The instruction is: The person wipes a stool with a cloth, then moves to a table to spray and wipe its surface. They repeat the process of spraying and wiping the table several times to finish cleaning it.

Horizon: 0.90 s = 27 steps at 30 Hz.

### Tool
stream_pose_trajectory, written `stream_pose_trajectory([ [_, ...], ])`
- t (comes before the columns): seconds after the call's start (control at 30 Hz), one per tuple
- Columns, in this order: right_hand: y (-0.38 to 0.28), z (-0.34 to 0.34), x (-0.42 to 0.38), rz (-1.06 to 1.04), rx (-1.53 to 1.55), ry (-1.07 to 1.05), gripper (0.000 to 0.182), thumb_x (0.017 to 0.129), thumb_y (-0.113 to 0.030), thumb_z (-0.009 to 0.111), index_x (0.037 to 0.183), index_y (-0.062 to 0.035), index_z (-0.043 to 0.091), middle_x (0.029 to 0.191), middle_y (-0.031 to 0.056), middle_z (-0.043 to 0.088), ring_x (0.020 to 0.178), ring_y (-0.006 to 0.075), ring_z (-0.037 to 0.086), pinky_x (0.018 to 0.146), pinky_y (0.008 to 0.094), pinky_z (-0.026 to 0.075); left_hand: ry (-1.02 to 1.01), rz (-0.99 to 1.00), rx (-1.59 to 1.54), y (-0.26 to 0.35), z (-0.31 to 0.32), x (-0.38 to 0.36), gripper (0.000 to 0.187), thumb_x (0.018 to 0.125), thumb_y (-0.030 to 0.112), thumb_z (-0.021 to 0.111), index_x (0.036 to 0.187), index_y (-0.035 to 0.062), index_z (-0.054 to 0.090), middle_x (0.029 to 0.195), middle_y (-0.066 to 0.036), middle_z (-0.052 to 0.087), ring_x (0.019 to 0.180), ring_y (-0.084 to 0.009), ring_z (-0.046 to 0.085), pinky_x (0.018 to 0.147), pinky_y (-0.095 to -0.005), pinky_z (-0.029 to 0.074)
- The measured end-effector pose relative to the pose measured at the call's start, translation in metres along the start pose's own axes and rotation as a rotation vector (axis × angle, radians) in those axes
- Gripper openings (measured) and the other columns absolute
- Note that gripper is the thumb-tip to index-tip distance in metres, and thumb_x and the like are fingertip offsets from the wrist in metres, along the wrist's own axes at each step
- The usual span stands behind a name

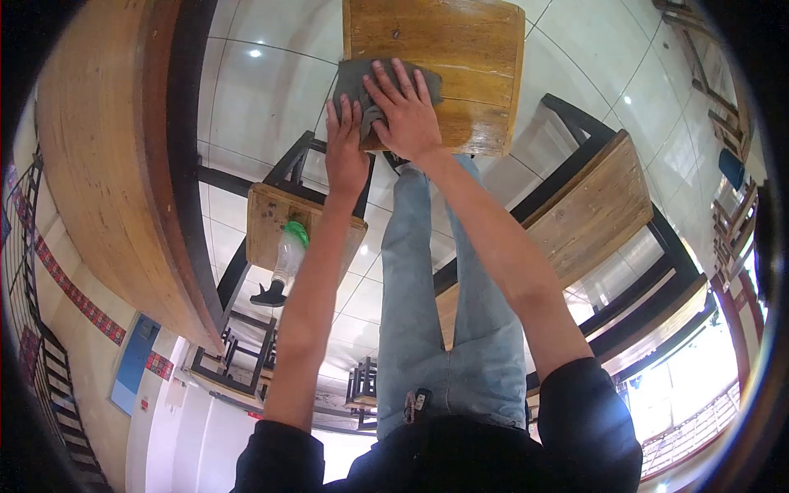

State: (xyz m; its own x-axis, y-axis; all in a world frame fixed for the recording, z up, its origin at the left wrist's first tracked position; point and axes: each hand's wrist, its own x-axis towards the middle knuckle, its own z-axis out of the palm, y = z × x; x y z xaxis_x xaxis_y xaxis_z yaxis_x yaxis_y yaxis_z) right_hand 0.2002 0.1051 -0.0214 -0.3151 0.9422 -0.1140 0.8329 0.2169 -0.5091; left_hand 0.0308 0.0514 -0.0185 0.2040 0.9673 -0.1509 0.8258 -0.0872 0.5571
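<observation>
A grey cloth (353, 80) lies bunched over the left side of a wooden seat (472, 41) at the top of the view. My right hand (404, 115) presses flat on the cloth with its fingers spread. Beside it, my left hand (347, 152) rests at the cloth's lower left edge, fingers stretched out and its thumb hidden. Below and to the left, a clear spray bottle (289, 255) with a green band and a black nozzle lies on a smaller wooden seat (265, 223).
A large wooden table (107, 148) with a dark edge fills the left side. Another wooden seat (588, 205) with black framing stands at the right. Tiled floor (271, 90) shows between the furniture, with more stools (234, 353) at the lower left.
</observation>
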Motion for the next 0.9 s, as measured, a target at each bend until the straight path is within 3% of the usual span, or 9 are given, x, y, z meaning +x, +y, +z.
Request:
stream_pose_trajectory([
  [0.1,0.020,-0.014,-0.001,-0.178,-0.008,-0.128,0.082,0.085,-0.032,0.078,0.160,-0.0187,0.048,0.175,0.0031,0.031,0.164,0.0278,0.021,0.134,0.0523,0.017,0.030,-0.119,0.108,0.027,0.014,-0.021,0.081,0.081,-0.011,0.065,0.158,-0.0015,0.044,0.171,-0.021,0.032,0.161,-0.0458,0.022,0.130,-0.0567,0.028],
  [0.17,0.043,-0.028,-0.006,-0.361,0.036,-0.290,0.091,0.078,-0.015,0.082,0.162,-0.0200,0.046,0.175,-0.0002,0.030,0.164,0.0253,0.021,0.135,0.0497,0.018,0.002,-0.152,0.060,0.047,0.026,-0.029,0.079,0.080,-0.016,0.058,0.157,-0.0062,0.042,0.169,-0.029,0.030,0.161,-0.0490,0.017,0.130,-0.0580,0.025],
  [0.2,0.054,-0.037,-0.010,-0.362,0.040,-0.291,0.091,0.078,-0.015,0.082,0.162,-0.0200,0.046,0.175,-0.0002,0.030,0.164,0.0253,0.021,0.135,0.0497,0.018,0.013,-0.115,0.048,0.056,0.032,-0.034,0.079,0.081,-0.016,0.056,0.158,-0.0083,0.038,0.168,-0.032,0.029,0.160,-0.0514,0.017,0.129,-0.0609,0.024],
  [0.3,0.094,-0.065,-0.027,-0.398,-0.002,-0.419,0.093,0.077,-0.005,0.079,0.162,-0.0195,0.046,0.175,-0.0012,0.030,0.163,0.0240,0.023,0.136,0.0484,0.019,-0.059,-0.098,0.027,0.085,0.046,-0.036,0.075,0.086,-0.009,0.061,0.158,-0.0060,0.039,0.170,-0.030,0.028,0.161,-0.0489,0.019,0.128,-0.0614,0.026],
  [0.4,0.127,-0.082,-0.064,-0.324,-0.036,-0.314,0.096,0.072,-0.004,0.081,0.161,-0.0188,0.048,0.175,-0.0007,0.032,0.163,0.0228,0.025,0.134,0.0501,0.021,-0.086,-0.016,-0.037,0.112,0.070,-0.027,0.072,0.089,-0.010,0.058,0.159,-0.0043,0.040,0.171,-0.028,0.027,0.161,-0.0478,0.019,0.129,-0.0600,0.025],
  [0.47,0.136,-0.091,-0.094,-0.102,-0.034,-0.267,0.092,0.077,0.004,0.070,0.163,-0.0174,0.045,0.176,0.0017,0.030,0.163,0.0249,0.025,0.133,0.0530,0.023,-0.111,0.106,-0.027,0.124,0.087,-0.018,0.080,0.083,-0.010,0.063,0.160,-0.0008,0.041,0.172,-0.026,0.027,0.162,-0.0476,0.018,0.129,-0.0596,0.026],
  [0.6,0.122,-0.058,-0.157,0.158,-0.074,-0.093,0.092,0.079,0.005,0.064,0.166,-0.0137,0.039,0.176,0.0088,0.028,0.164,0.0320,0.021,0.131,0.0575,0.020,-0.219,0.232,-0.062,0.129,0.087,0.006,0.076,0.083,-0.008,0.064,0.157,0.0015,0.048,0.172,-0.020,0.032,0.162,-0.0421,0.020,0.131,-0.0559,0.026],
  [0.67,0.097,-0.039,-0.174,0.372,-0.015,0.016,0.092,0.082,-0.006,0.066,0.168,-0.0101,0.034,0.177,0.0153,0.024,0.164,0.0393,0.016,0.131,0.0624,0.015,-0.244,0.385,-0.063,0.116,0.084,0.011,0.072,0.085,-0.008,0.062,0.155,0.0072,0.052,0.172,-0.011,0.037,0.163,-0.0354,0.022,0.132,-0.0530,0.027],
  [0.9,0.008,0.007,-0.129,0.379,0.080,0.041,0.094,0.083,-0.026,0.072,0.168,-0.0090,0.034,0.178,0.0167,0.021,0.165,0.0411,0.011,0.130,0.0653,0.009,-0.361,0.400,0.053,0.028,-0.006,0.007,0.080,0.084,-0.012,0.056,0.159,0.0163,0.051,0.172,-0.002,0.038,0.162,-0.0328,0.025,0.132,-0.0536,0.027],
])
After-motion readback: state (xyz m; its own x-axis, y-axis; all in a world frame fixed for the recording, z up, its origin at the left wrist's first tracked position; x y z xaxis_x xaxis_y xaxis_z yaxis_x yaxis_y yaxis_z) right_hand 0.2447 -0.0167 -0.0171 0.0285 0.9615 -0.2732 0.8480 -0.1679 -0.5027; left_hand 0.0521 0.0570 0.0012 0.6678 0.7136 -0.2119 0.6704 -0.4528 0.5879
